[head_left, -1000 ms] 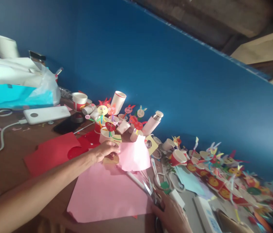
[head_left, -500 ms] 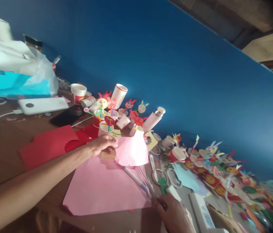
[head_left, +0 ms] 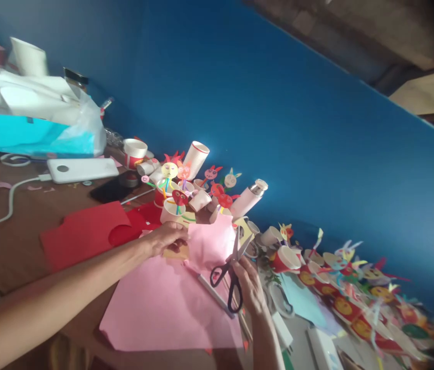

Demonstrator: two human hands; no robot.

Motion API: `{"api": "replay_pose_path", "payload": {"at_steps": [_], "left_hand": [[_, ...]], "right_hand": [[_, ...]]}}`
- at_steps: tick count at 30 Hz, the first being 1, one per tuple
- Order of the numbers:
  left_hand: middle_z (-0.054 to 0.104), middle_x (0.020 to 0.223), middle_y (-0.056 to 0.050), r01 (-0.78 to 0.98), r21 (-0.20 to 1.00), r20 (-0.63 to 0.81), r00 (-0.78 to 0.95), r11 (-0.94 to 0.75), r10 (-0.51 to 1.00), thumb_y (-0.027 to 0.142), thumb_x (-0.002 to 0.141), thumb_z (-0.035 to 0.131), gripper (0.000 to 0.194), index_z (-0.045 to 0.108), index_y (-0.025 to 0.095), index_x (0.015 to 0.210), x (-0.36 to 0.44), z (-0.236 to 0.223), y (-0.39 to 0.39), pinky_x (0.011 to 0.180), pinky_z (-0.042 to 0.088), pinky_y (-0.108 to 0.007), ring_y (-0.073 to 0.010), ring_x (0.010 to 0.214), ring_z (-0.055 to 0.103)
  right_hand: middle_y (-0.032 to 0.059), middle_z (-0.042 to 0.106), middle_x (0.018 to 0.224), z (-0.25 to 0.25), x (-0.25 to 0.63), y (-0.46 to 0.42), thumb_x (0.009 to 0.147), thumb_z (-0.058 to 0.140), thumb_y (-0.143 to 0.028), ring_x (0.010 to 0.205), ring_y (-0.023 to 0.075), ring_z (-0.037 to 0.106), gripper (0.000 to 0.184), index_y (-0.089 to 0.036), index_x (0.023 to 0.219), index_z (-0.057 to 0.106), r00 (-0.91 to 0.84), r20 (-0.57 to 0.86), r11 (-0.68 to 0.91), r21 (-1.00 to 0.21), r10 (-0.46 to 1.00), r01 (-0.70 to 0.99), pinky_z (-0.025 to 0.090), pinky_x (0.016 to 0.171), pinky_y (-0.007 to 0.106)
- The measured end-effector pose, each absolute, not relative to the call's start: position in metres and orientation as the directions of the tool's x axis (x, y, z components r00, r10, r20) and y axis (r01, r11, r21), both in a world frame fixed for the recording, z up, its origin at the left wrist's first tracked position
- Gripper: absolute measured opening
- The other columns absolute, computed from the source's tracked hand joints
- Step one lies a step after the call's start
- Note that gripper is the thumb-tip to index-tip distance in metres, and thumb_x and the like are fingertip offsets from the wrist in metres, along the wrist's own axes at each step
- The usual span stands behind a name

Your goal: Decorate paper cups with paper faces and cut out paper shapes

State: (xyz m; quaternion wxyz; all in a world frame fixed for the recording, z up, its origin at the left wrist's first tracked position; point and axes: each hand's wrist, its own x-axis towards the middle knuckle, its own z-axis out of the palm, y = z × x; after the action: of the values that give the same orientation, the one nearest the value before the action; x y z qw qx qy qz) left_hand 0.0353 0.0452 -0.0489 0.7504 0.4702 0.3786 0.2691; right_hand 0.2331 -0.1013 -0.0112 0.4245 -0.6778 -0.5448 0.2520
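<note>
My left hand (head_left: 168, 238) pinches the left edge of a small piece of pink paper (head_left: 209, 239), which stands upright above the table. In my right hand (head_left: 248, 283) is a pair of scissors (head_left: 227, 277) with black handles; the blades point up and away, spread apart, just beside the paper's right edge. My right fingers grip them near the pivot. Under both hands lies a large pink sheet (head_left: 163, 308). A grey-white pen-like stick (head_left: 217, 295) rests on it, and a tan paper piece (head_left: 176, 252) shows beneath my left fingers.
Paper cups (head_left: 172, 209) with paper-face figures stand behind my hands, beside a pink flask (head_left: 249, 198). Red paper (head_left: 86, 234), a dark phone (head_left: 111, 187) and a white power bank (head_left: 81, 169) lie left. More decorated cups (head_left: 288, 258) crowd the right, near a white cable (head_left: 280, 300).
My right hand has come up and left from the lower right with the scissors, now beside the small pink paper. My left hand keeps its hold. The camera view has shifted slightly.
</note>
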Motion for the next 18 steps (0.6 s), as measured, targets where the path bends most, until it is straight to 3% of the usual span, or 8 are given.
{"api": "replay_pose_path", "payload": {"at_steps": [3,5,11,15,18], "left_hand": [[0.055,0.05,0.001,-0.033,0.913,-0.322,0.554,0.407,0.768,0.029,0.047,0.069,0.024,0.052,0.015,0.056,0.035,-0.048,0.046,0.043,0.037,-0.019,-0.0084,0.047,0.045],[0.057,0.052,0.001,-0.012,0.913,-0.335,0.552,0.408,0.764,0.03,0.048,0.069,0.024,0.052,0.015,0.056,0.035,-0.046,0.046,0.043,0.038,-0.019,-0.0089,0.048,0.046],[0.058,0.053,0.001,-0.006,0.916,-0.328,0.567,0.402,0.756,0.029,0.049,0.068,0.022,0.052,0.015,0.055,0.036,-0.045,0.043,0.044,0.039,-0.02,-0.0079,0.046,0.045],[0.06,0.055,-0.001,0.02,0.934,-0.307,0.55,0.356,0.777,0.029,0.05,0.067,0.021,0.053,0.014,0.055,0.038,-0.045,0.04,0.044,0.038,-0.019,-0.0068,0.045,0.044],[0.059,0.055,0.001,-0.002,0.942,-0.281,0.543,0.336,0.791,0.03,0.05,0.068,0.021,0.055,0.014,0.056,0.038,-0.046,0.037,0.045,0.039,-0.019,-0.0072,0.047,0.045]], "right_hand": [[0.0024,0.062,0.061,-0.026,0.227,-0.103,0.08,0.05,-0.055,0.059,0.0175,0.055,0.039,-0.02,0.079,0.067,0.279,0.051,-0.072,-0.908,0.959,0.413,0.045,0.058,0.027],[0.0067,0.066,0.07,-0.036,0.224,-0.109,0.078,0.052,-0.059,0.063,0.0198,0.058,0.045,-0.018,0.087,0.07,0.27,0.013,-0.094,-0.921,0.963,0.377,0.047,0.057,0.029],[0.0104,0.068,0.103,-0.051,0.222,-0.117,0.083,0.045,-0.062,0.092,0.0246,0.063,0.054,-0.02,0.11,0.065,0.103,-0.148,-0.177,-0.906,0.984,0.384,0.051,0.076,0.034],[0.0098,0.063,0.115,-0.057,0.224,-0.118,0.084,0.046,-0.061,0.114,0.0266,0.052,0.055,-0.019,0.114,0.063,-0.001,-0.18,-0.163,-0.895,0.984,0.414,0.039,0.098,0.039],[0.0083,0.065,0.106,-0.063,0.219,-0.117,0.085,0.043,-0.061,0.102,0.0244,0.058,0.052,-0.019,0.11,0.062,-0.03,-0.18,-0.167,-0.955,0.983,0.245,0.044,0.091,0.039]]}}
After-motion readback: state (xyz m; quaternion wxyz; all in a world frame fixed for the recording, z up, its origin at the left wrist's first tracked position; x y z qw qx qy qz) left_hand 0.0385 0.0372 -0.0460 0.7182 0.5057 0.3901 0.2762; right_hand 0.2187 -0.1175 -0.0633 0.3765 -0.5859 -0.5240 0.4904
